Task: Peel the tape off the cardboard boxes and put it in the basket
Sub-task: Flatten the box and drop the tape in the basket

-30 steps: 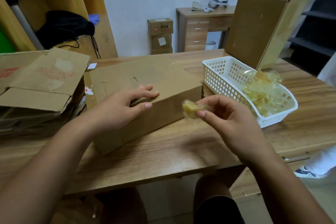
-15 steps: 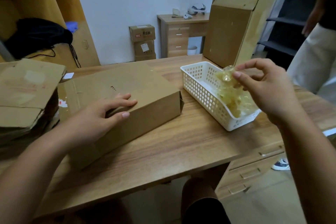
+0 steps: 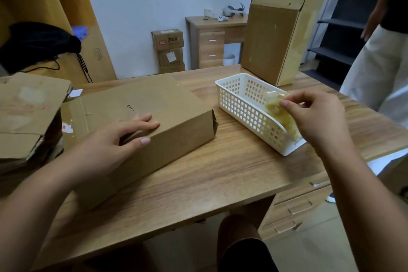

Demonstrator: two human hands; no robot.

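On the table (image 3: 220,174), a flat brown box (image 3: 163,104) lies across the middle, one long side facing the near edge and its folded end pointing right. The left hand (image 3: 114,141) rests on the near top edge of the box. Its fingers lie straight on the top face and the thumb lies along the edge, grasping nothing.

Just right of the box and not touching it, a white lattice basket (image 3: 240,108) stands slantwise, running from the far middle of the table toward the right edge. A crumpled heap of yellowish clear tape (image 3: 284,117) fills the end of the basket nearer the right edge.

The right hand (image 3: 318,121) hangs over that end with its fingers curled, and thumb and forefinger pinch the top of the tape about level with the rim. Whether the pinched bit is a loose piece or part of the heap cannot be told.

Near the far right corner a taller box (image 3: 273,37) stands upright, its top flaps partly open. Along the left edge lies a stack of flattened cardboard (image 3: 28,112).

Beyond the far edge, two small boxes (image 3: 169,51) are stacked against the wall beside a desk (image 3: 212,44) that carries a white headset (image 3: 234,10). A black bag (image 3: 37,44) sits on the shelf unit at far left. Another person (image 3: 379,62), in light trousers and a dark top, stands beside the right edge.
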